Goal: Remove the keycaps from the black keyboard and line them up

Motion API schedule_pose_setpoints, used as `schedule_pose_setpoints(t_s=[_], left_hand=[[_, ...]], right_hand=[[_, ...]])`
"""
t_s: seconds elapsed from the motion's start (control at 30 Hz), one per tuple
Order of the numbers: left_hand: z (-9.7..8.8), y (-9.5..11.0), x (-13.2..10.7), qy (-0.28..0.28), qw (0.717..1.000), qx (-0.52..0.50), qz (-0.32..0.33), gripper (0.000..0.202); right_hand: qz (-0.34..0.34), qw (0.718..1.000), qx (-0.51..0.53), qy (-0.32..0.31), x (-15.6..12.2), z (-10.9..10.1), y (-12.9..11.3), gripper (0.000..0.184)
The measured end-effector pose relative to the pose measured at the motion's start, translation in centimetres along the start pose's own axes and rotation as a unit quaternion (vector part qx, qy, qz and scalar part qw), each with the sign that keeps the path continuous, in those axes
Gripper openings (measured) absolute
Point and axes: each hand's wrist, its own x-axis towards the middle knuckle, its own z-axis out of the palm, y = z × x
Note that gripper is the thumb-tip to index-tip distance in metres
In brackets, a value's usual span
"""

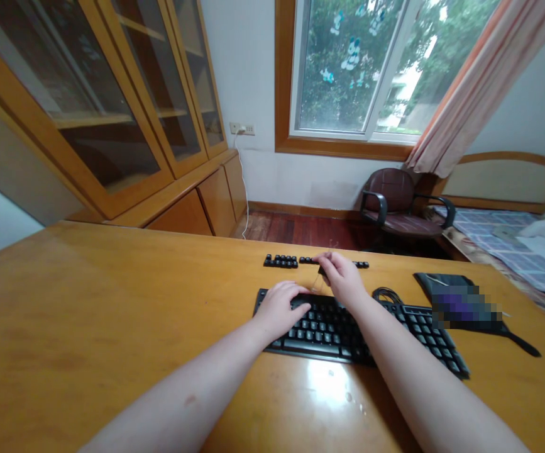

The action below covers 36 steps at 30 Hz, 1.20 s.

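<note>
A black keyboard [312, 333] lies on the wooden desk, tilted slightly from my viewpoint. Over its upper left part rests my left hand [281, 308], thumb apart and fingers stretched toward the top edge. My right hand [341, 275] is raised just above the far edge, closed in a pinch on a wire keycap puller. The puller's dark grip [322, 270] shows below the fingers, and thin wires run down toward the top row near my left fingertips. Whether the wires hold a key cannot be made out. Loose black keycaps [280, 261] stand in rows behind, partly hidden by my right hand.
A coiled black cable [387, 294] lies behind the keyboard. To the right is a dark pouch [442, 283] with a strap, partly blurred. The desk's [112, 333] far edge runs behind the keycaps. Beyond are a chair [390, 195], a bed and glass-fronted cabinets.
</note>
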Motion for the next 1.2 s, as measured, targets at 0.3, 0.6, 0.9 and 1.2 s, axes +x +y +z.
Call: schedule_pose_setpoints(t_s=[0.3,0.6,0.9,1.2], left_hand=[[-0.2,0.1,-0.1,-0.067,0.994,0.08,0.014,0.041],[0.2,-0.2,0.0,-0.064,0.993,0.092,0.042,0.02],[0.1,0.1,0.2,-0.062,0.992,0.104,0.041,0.018],[-0.1,0.2,0.1,-0.047,0.997,0.061,0.009,0.023]], right_hand=[[-0.013,0.994,-0.045,-0.101,-2.3,1.3,1.4,0.015],[-0.276,0.915,-0.208,-0.208,-3.3,1.2,0.9,0.022],[-0.168,0.948,-0.245,-0.118,-3.6,1.6,1.5,0.033],[-0.017,0.997,-0.059,-0.042,-2.9,1.6,1.9,0.032]])
